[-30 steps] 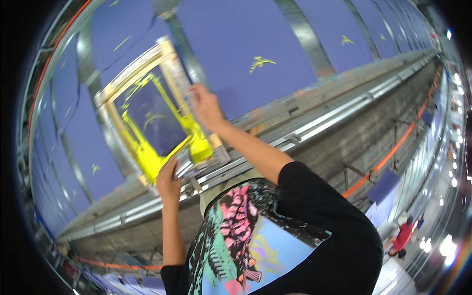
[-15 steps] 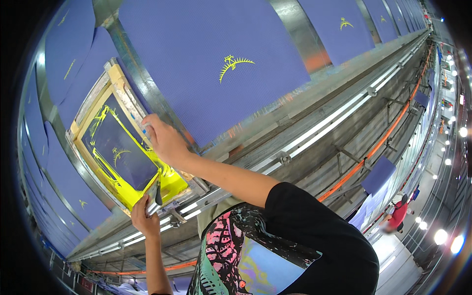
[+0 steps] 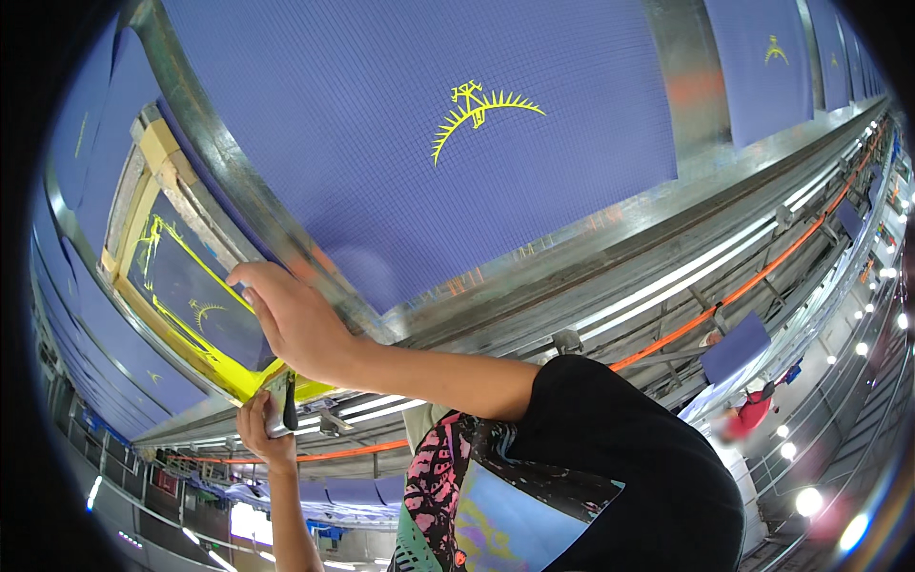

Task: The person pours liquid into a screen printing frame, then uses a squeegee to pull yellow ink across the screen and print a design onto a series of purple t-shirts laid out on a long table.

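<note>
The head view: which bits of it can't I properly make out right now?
All in the head view:
- Frame: the part of its side behind the right hand is hidden.
- Tool: its full shape is partly covered by the fingers of the left hand.
- Large purple sheet: its far end is cut off by the picture's upper edge.
- Person in red: blurred.
- Distant yellow mark: too small.

A pair of shiny metal rails runs diagonally across the right half of the frame, with an orange hose or cable below. Right of centre, a purple sheet sits near a blurred person in red. Round lamps glow at lower right; a bright white rectangle shows at lower left.
</note>
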Motion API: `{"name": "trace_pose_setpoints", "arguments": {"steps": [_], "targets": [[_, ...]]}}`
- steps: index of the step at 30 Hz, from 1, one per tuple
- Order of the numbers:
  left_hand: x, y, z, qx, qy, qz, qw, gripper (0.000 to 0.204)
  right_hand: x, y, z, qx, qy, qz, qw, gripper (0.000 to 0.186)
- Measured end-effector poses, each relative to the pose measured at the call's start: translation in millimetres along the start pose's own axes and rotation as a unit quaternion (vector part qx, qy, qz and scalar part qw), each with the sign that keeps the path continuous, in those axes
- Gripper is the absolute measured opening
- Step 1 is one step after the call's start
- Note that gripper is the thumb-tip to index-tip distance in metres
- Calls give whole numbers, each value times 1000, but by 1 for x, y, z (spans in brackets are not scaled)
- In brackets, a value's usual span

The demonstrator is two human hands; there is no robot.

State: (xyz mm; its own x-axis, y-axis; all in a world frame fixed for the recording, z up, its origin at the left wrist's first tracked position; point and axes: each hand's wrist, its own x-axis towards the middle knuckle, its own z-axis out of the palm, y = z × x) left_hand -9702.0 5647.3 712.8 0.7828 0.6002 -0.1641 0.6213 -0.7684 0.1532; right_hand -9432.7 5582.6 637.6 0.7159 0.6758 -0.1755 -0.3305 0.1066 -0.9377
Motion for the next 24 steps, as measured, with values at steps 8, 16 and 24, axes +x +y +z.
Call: {"name": "trace_pose_setpoints", "arguments": {"steps": [8,16,24], "targets": [[2,-3,-1,-2,-17,9,1000,21,-4,4,0,24,-21,27,999,27],[7,-2,-4,-21,-40,-5,999,23,-2,0,-5,40,-55,65,996,30],[11,-1,-8,-19,-47,-6,999,26,0,0,-3,41,-40,48,997,33]]}}
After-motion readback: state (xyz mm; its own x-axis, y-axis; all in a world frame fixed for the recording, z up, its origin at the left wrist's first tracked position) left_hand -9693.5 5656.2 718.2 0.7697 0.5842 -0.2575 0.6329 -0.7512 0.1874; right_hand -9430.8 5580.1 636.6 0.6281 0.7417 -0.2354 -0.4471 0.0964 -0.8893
